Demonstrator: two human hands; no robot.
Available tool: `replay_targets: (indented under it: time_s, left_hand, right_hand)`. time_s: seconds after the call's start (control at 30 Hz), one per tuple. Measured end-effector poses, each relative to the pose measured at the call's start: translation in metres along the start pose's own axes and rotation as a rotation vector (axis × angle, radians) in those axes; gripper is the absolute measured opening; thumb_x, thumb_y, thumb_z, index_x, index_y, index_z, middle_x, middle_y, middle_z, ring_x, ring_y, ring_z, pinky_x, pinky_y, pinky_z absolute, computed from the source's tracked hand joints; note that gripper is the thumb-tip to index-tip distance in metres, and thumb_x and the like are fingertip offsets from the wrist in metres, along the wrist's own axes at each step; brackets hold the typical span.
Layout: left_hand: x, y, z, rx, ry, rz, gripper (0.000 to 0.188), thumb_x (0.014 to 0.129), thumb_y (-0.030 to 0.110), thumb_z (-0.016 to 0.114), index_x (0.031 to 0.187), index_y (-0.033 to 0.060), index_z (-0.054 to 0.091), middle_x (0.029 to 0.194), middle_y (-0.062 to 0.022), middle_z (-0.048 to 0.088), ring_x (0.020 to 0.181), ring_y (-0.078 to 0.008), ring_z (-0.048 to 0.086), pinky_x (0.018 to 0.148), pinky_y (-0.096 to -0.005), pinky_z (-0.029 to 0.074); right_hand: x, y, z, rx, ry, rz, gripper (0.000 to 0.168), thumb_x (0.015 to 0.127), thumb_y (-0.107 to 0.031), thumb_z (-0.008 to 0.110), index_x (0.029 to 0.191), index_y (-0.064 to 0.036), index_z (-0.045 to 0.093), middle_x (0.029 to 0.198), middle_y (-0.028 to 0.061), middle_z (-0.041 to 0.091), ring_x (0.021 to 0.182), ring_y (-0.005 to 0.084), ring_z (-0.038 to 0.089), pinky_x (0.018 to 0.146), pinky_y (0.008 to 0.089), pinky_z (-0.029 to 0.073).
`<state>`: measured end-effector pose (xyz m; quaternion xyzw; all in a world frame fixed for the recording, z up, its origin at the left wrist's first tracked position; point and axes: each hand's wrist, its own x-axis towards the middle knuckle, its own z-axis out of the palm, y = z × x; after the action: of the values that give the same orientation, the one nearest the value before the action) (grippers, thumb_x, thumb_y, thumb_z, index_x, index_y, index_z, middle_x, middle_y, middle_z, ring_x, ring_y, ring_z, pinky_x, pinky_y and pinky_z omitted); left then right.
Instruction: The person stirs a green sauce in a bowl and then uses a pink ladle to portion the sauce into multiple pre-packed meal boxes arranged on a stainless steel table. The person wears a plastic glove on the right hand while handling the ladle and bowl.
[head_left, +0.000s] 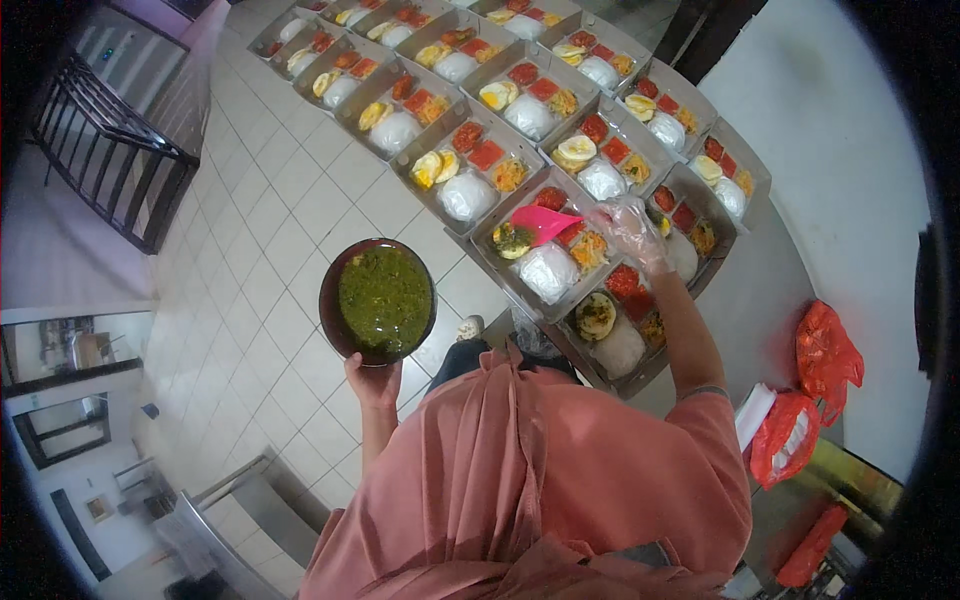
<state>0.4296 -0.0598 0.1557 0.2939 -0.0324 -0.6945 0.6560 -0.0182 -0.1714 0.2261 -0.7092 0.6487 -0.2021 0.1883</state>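
My left hand (375, 381) holds a dark round bowl (331, 315) by its near rim, out over the tiled floor. Green, chopped sauce (384, 300) fills much of it. Gloved in clear plastic, my right hand (628, 229) grips a bright pink spoon (545, 223). The spoon's scoop is over a halved egg (511, 244) topped with green sauce, in an open cardboard meal box (491, 236). Beside the egg sit plastic-wrapped rice (550, 271), a red sambal-like portion (551, 198) and shredded orange-yellow vegetables (589, 250). A nearer box holds another sauced egg (596, 315).
Rows of similar open boxes (469, 161) extend away across the table, their eggs bare of green sauce. Red plastic bags (825, 360) lie at the right, near a white wall (840, 150). A metal railing (112, 142) stands far left. My shoe (471, 328) shows on the tiles.
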Motion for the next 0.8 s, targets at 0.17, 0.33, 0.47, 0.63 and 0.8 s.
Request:
replay_targets:
  time_s: [0.17, 0.33, 0.47, 0.63, 0.8]
  left_hand:
    - [0.0, 0.001, -0.004, 0.069, -0.024, 0.034, 0.066, 0.067, 0.031, 0.062, 0.127, 0.0112, 0.045, 0.125, -0.0083, 0.05, 0.113, -0.0281, 0.05, 0.094, -0.0451, 0.042]
    - [-0.002, 0.003, -0.003, 0.084, -0.012, 0.043, 0.067, 0.066, 0.031, 0.063, 0.127, 0.0113, 0.044, 0.126, -0.0083, 0.05, 0.113, -0.0282, 0.049, 0.094, -0.0453, 0.042]
    - [-0.001, 0.006, -0.009, 0.077, -0.022, 0.039, 0.067, 0.066, 0.032, 0.063, 0.127, 0.0116, 0.044, 0.126, -0.0082, 0.049, 0.113, -0.0282, 0.049, 0.095, -0.0453, 0.042]
    - [-0.001, 0.01, -0.009, 0.077, -0.015, 0.039, 0.068, 0.066, 0.031, 0.064, 0.127, 0.0118, 0.044, 0.126, -0.008, 0.05, 0.115, -0.028, 0.048, 0.095, -0.0454, 0.042]
    - [0.001, 0.014, -0.011, 0.068, -0.007, 0.03, 0.066, 0.066, 0.03, 0.064, 0.126, 0.0116, 0.045, 0.125, -0.0079, 0.05, 0.114, -0.0278, 0.048, 0.095, -0.0455, 0.041]
  right_hand:
    - [-0.004, -0.028, -0.005, -0.056, 0.033, -0.056, 0.033, 0.084, -0.032, 0.057, 0.087, 0.0, 0.066, 0.082, 0.0177, 0.064, 0.08, 0.0335, 0.06, 0.074, 0.0404, 0.046]
    - [-0.002, -0.02, 0.006, -0.047, 0.059, -0.137, 0.032, 0.084, -0.032, 0.057, 0.087, -0.001, 0.066, 0.083, 0.0168, 0.064, 0.082, 0.0332, 0.059, 0.075, 0.0402, 0.045]
    - [-0.006, -0.023, -0.003, -0.139, 0.071, -0.105, 0.033, 0.083, -0.035, 0.058, 0.093, -0.004, 0.067, 0.084, 0.0182, 0.064, 0.079, 0.0341, 0.06, 0.071, 0.0403, 0.047]
    - [-0.017, -0.027, -0.009, -0.255, 0.253, -0.224, 0.024, 0.082, -0.028, 0.06, 0.086, -0.005, 0.067, 0.083, 0.013, 0.064, 0.083, 0.031, 0.058, 0.077, 0.0383, 0.045]
    - [-0.034, -0.044, -0.003, -0.428, 0.396, -0.3, 0.017, 0.081, -0.023, 0.062, 0.079, -0.007, 0.064, 0.078, 0.0104, 0.062, 0.08, 0.0291, 0.058, 0.075, 0.0384, 0.045]
